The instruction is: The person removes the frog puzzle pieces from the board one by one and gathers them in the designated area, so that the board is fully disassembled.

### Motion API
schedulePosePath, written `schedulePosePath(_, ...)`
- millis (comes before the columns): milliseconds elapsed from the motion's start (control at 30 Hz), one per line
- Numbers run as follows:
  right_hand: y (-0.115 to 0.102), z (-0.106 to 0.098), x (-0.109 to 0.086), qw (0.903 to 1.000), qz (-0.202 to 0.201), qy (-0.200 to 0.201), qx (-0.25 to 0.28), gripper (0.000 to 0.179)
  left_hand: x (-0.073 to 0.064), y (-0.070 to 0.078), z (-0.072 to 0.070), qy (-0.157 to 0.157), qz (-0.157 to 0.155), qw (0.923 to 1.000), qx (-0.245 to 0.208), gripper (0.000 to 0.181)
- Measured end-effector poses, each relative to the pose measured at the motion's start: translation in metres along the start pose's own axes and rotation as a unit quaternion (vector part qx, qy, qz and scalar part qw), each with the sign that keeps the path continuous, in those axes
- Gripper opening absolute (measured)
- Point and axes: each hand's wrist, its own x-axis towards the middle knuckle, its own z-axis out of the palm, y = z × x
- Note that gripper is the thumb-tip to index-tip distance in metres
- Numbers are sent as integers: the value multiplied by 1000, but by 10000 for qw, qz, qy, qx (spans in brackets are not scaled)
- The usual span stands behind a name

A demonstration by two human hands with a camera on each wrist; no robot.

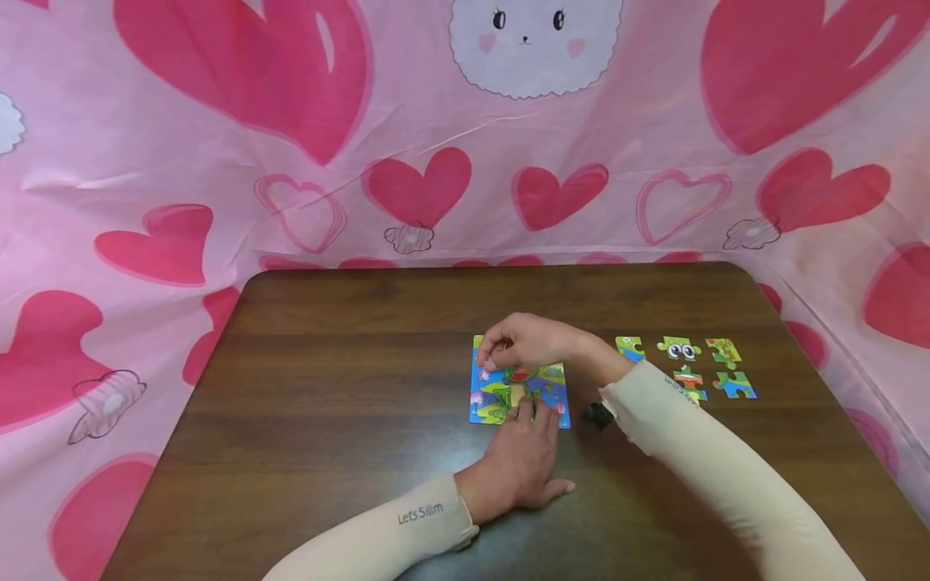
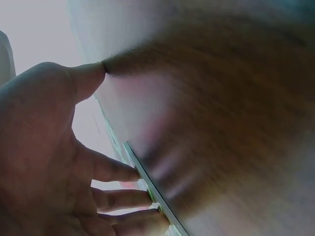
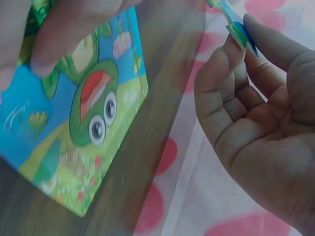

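A frog picture puzzle board (image 1: 485, 410) lies flat on the table; its green frog with big eyes shows in the right wrist view, where the board (image 3: 93, 157) fills the left side. My left hand (image 1: 517, 464) has its fingertips on the board's near edge, fingers fairly straight and thumb held out to the side. In the left wrist view, the fingers of that hand (image 2: 54, 147) touch the board's thin edge (image 2: 155, 189). Over the far left part of the board is my right hand (image 1: 526, 340). Between thumb and fingers it pinches a small blue-and-green puzzle piece (image 3: 239, 35).
Several loose puzzle pieces lie in two rows on the right, among them one with eyes (image 1: 680, 349) and a blue one (image 1: 735, 385). A small black object (image 1: 599, 415) shows by the right wrist. Pink heart-printed cloth (image 1: 421, 194) hangs behind the brown table (image 1: 327, 387).
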Motion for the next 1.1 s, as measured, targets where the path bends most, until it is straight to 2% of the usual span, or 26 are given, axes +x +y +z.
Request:
schedulePosePath(167, 6, -10, -15, 9997, 139, 13, 196, 20, 0, 0, 0, -6, 22, 10000, -27, 100)
schedulePosePath(367, 11, -24, -35, 9993, 245, 261, 65, 19, 0, -1, 1, 101, 74, 9999, 28, 99)
schedulePosePath(600, 21, -35, -57, 9967, 653, 439, 213, 18, -1, 0, 1, 185, 92, 9998, 27, 99)
schedulePosePath(833, 38, -42, -77, 9955, 817, 424, 217, 22, -1, -3, 3, 354, 147, 9992, 144, 97)
schedulePosePath(1100, 63, -45, -107, 9948, 922, 380, 189, 23, 0, -5, 3, 321, 208, 9992, 86, 95)
